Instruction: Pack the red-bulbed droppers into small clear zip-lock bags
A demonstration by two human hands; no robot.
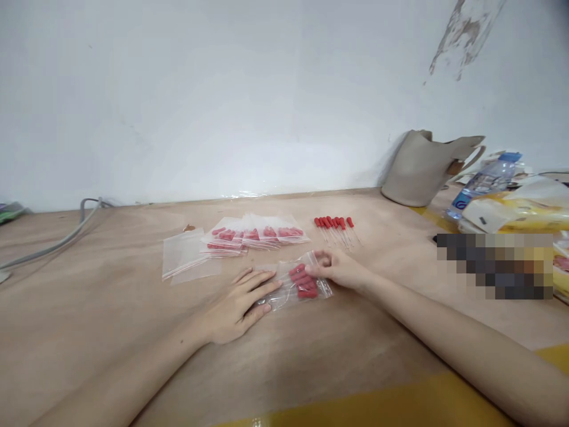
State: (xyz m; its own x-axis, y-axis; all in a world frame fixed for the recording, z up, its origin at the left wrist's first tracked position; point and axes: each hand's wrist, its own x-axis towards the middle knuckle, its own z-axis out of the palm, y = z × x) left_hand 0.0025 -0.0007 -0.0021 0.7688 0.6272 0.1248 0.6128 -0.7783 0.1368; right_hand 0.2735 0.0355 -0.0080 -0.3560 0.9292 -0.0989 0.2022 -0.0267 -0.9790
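A clear plastic bag [288, 296] lies in front of me with several red pieces [304, 281] inside, which look like small tool handles. My left hand [242, 305] rests flat with its fingers spread, the fingertips on the bag's left end. At the bag's upper right edge, my right hand [334, 268] pinches the plastic between thumb and fingers. Behind the bag sits an overlapping row of filled clear zip bags [255, 232], also with red pieces inside. Flat, unfilled zip bags [182, 255] lie to their left. Several small red-handled tools [335, 225] with thin metal shafts lie behind my right hand.
Brown paper [111, 314] covers the table, which meets a white wall [200, 107]. A grey pitcher-shaped container [415, 169] stands at the back right, near a water bottle [484, 184] and yellow-white packages [502, 210]. A grey cable [57, 246] runs along the left. Yellow tape [377, 403] crosses the front.
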